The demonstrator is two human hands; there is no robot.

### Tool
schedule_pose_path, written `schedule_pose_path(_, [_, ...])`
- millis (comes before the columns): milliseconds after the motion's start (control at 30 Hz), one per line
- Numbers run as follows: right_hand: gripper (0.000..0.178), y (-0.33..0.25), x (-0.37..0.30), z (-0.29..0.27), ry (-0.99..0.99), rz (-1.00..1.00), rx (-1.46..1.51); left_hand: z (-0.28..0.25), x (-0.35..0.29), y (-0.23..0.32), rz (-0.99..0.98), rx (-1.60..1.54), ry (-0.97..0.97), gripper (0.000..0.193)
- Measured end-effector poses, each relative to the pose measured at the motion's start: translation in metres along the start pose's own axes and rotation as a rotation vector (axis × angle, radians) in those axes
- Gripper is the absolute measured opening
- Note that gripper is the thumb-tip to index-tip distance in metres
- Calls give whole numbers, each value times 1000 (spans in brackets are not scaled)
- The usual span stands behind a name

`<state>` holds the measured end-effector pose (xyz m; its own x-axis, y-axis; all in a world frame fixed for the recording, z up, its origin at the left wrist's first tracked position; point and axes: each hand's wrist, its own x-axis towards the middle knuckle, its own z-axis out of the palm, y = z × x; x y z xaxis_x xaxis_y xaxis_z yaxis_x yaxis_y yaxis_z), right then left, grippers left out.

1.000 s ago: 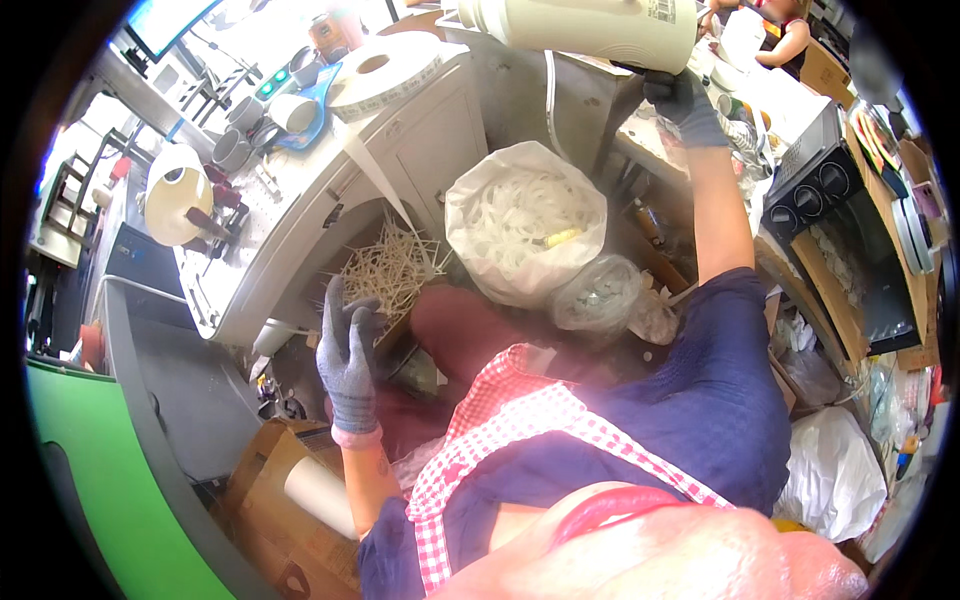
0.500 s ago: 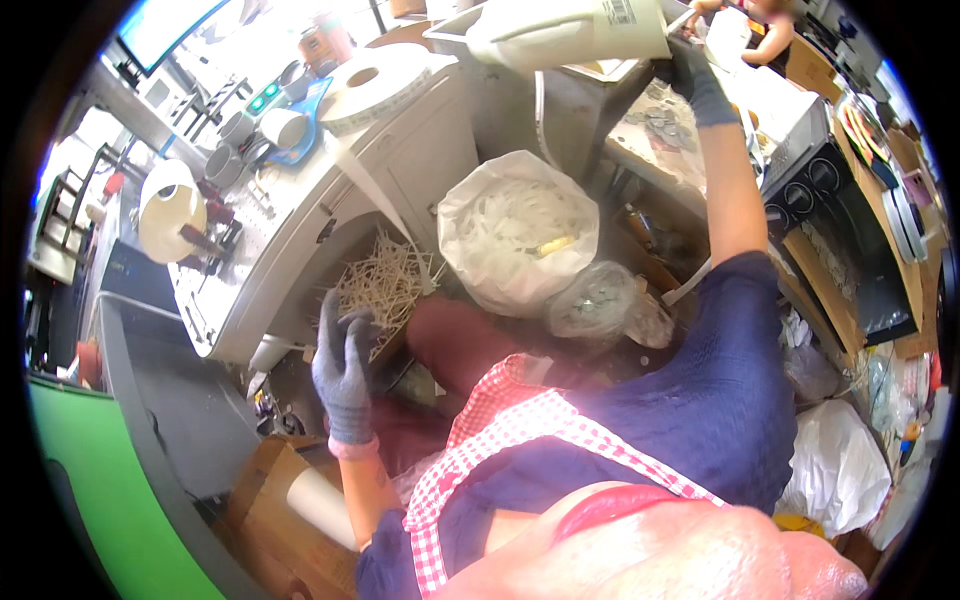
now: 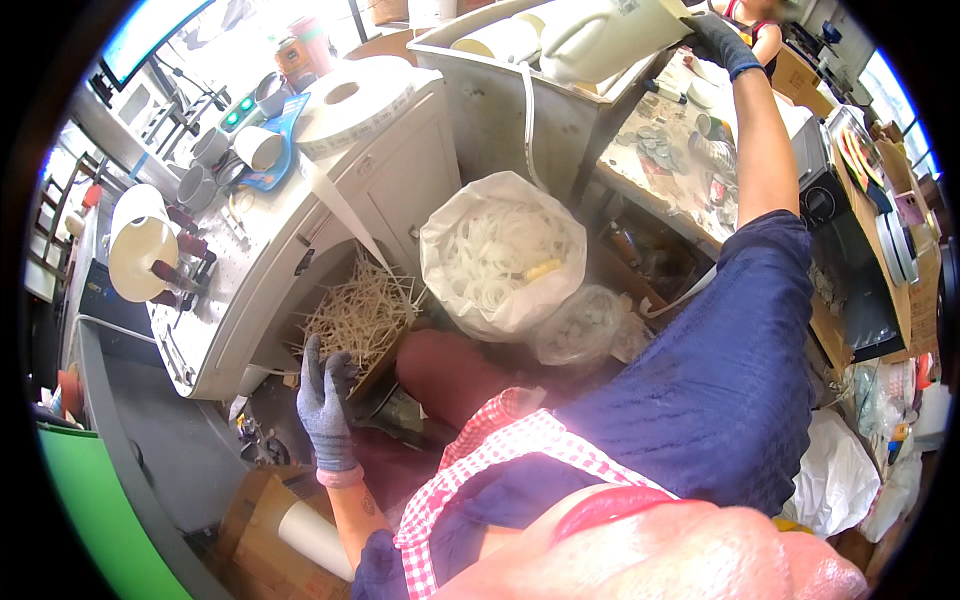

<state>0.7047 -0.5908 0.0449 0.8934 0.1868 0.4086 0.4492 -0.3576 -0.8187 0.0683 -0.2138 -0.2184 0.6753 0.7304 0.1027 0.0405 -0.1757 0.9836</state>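
Note:
My right hand (image 3: 722, 42), in a dark grey glove, is stretched far out to the upper right. Its fingers close on the end of a cream plastic jug (image 3: 600, 42), which lies on its side over a grey bin (image 3: 500, 85). More cream containers (image 3: 495, 42) are inside that bin. Nothing is held by my left hand (image 3: 325, 415), gloved in grey with pink at the cuff; its fingers are apart. Close to it is a box of thin off-white strips (image 3: 360, 315). Between my arms stands a white bag (image 3: 500, 255) full of translucent plastic rings and strips.
A big tape roll (image 3: 345, 95) sits on the white cabinet (image 3: 400, 155), a strip hanging down. Grey cups (image 3: 208, 150) and a cream container on a stand (image 3: 140, 250) are at left. Round grey pieces (image 3: 655, 148) lie on the right table. Another person (image 3: 765, 40) is beyond it.
The view has shifted, showing more of the grey bin. My right hand and the jug have moved a little to the right, still together. My left hand stays raised with nothing in it.

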Motion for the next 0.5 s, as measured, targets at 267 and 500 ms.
schedule_pose_path(267, [14, 17, 20, 24, 47, -132, -524, -8, 10, -4, -81, -54, 30, 50])
schedule_pose_path(500, [17, 75, 71, 28, 104, -545, -1427, 55, 87, 22, 337, 267, -83, 48])
